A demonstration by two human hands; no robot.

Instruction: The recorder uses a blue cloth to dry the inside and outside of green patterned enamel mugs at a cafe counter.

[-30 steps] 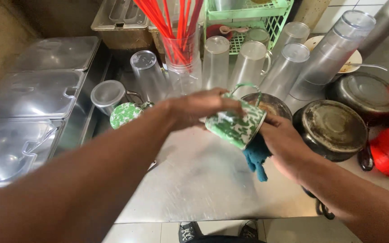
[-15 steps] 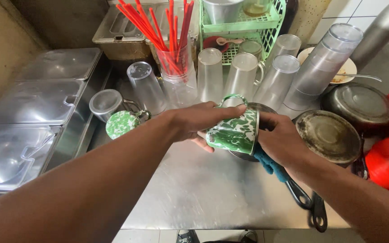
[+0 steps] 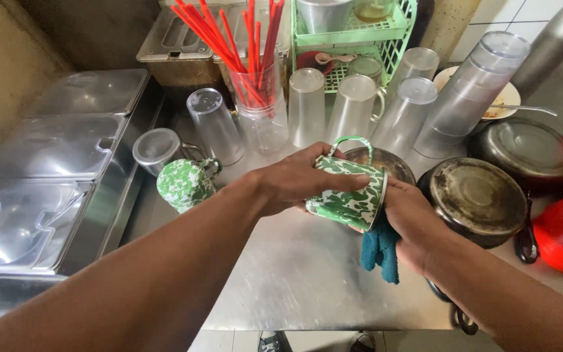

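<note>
Green mug (image 3: 346, 195) — marbled green and white enamel, tipped on its side above the steel counter (image 3: 294, 274), mouth turned toward the right hand.
Left hand (image 3: 301, 179) — wrapped over the mug's body, fingers along its top.
Right hand (image 3: 412, 225) — closed on a blue cloth (image 3: 379, 251), pressed against the mug's rim.
Second green mug (image 3: 185, 184) — upside down, well to the left.
Red straws (image 3: 242, 45) — upright in a clear jar behind.
Upturned clear tumblers (image 3: 353, 107) — ranked at the back.
Dark pan (image 3: 477, 199) — just right of the hands.
</note>
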